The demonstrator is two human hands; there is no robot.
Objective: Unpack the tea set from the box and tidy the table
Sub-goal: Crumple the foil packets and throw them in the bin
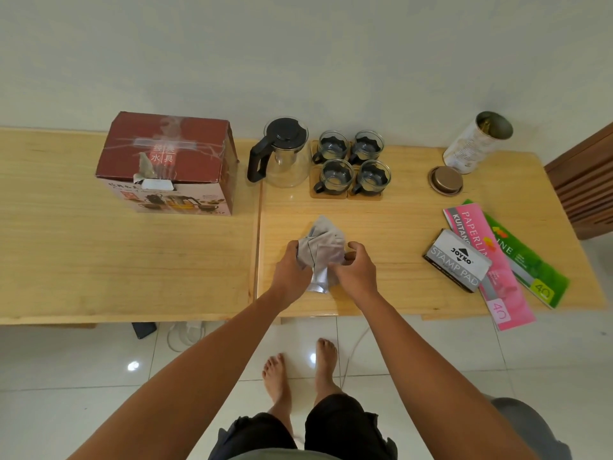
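Both hands meet at the middle of the frame, the left hand [292,268] and the right hand [355,272] each with a grip curled around a crumpled bundle of grey wrapping paper [321,250], held just above the table [132,254]. Forearms reach up from the bottom edge and converge on the bundle.

One red cardboard box [169,161], taped across its top, stands at the upper left of the table, well apart from the hands. Right of it, at upper centre, stands one glass teapot [283,154] with a black lid and handle. Just beside the teapot, four glass cups [351,162] sit in a two-by-two block on wooden coasters [313,193].

At the upper right, one open tin [477,142] stands tilted, with its round lid [446,180] lying flat on the table just in front. At the right edge lie two long paper packs, one pink [497,280] and one green [530,260], side by side, and one grey stamp pad box [457,260] rests partly on the pink one.

Nothing lies between the hands and the tea set.
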